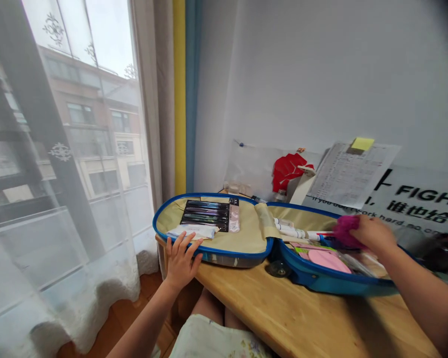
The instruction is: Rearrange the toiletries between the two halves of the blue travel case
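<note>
Right hand [373,236] clamped on a pink fuzzy item [345,231], lower right; left hand [181,261] open, fingers on the rim of the open blue-edged case [239,260]. Wooden desk [302,318] beside sheer curtain [59,199]. Dark flat packets [205,215] in case's left half.

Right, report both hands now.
Left hand: open, fingers spread on the rim of a blue open case, holding nothing.
Right hand: closed on a fuzzy magenta puff.
</note>
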Demonstrator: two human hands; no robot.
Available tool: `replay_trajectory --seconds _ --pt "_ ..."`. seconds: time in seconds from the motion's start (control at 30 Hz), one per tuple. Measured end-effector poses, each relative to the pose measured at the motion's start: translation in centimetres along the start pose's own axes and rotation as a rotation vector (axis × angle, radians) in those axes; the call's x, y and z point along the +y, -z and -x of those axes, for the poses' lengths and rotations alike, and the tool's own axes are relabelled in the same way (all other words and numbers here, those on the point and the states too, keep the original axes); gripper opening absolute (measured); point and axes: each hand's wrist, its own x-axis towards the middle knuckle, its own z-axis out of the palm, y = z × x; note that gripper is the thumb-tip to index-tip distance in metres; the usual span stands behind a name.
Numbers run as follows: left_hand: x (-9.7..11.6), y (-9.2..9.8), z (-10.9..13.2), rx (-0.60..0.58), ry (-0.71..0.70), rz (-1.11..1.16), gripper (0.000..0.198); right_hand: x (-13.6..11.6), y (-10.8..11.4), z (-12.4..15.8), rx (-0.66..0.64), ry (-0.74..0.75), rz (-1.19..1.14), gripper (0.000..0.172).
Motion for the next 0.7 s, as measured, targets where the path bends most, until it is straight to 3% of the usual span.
replay_trajectory --seconds 0.1,0.2,0.33,0.4,0.47,0.57,0.7 --pt "0.1 0.0 0.0 0.011 -0.01 0.003 0.029 -2.3 2.9 0.6 0.1 0.049 -0.046 0.048" --pt "0.1 0.0 -0.1 0.018 -0.011 0.004 0.028 -6.7 5.9 1.3 0.198 0.166 -0.262 0.047" --pt "0.3 0.1 -0.3 0.034 -0.015 0.015 0.027 -15.8 8.2 3.7 0.032 0.348 -0.69 0.048" --pt "0.3 0.1 -0.3 0.04 -0.017 0.018 0.027 -21.3 8.4 5.5 -0.053 0.426 -0.757 0.043" --pt "0.3 0.1 -0.3 0.04 -0.015 0.015 0.028 -26.7 8.0 7.5 -0.247 0.503 -0.939 0.039" --pt "0.3 -0.1 -0.1 0.024 -0.004 0.0 0.03 -33.8 7.0 10.1 -0.358 0.604 -1.013 0.033" --pt "0.2 -0.2 0.1 0.011 -0.004 -0.014 0.03 -40.3 5.4 12.7 -0.523 0.791 -1.114 0.025"
